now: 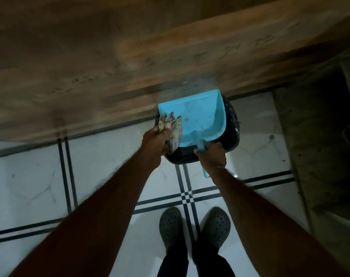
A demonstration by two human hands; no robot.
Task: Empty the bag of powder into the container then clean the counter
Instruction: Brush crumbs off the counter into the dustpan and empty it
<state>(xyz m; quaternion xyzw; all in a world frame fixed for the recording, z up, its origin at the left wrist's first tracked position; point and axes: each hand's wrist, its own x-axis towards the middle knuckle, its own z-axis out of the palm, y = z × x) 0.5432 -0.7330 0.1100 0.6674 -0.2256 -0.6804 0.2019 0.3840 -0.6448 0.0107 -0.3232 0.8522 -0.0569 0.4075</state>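
2 hands point(156, 140) tilt dustpan point(198, 118) (mouth toward counter point(90, 66)).

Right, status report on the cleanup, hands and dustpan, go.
Left hand clutching crumpled cloth at the pan's left edge. Right hand gripping blue dustpan handle, pan held at wooden counter edge over black bin. Nothing in the way.

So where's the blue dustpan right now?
In the head view, centre frame: the blue dustpan is held by its handle in the right hand, at the counter edge, over a black bin.
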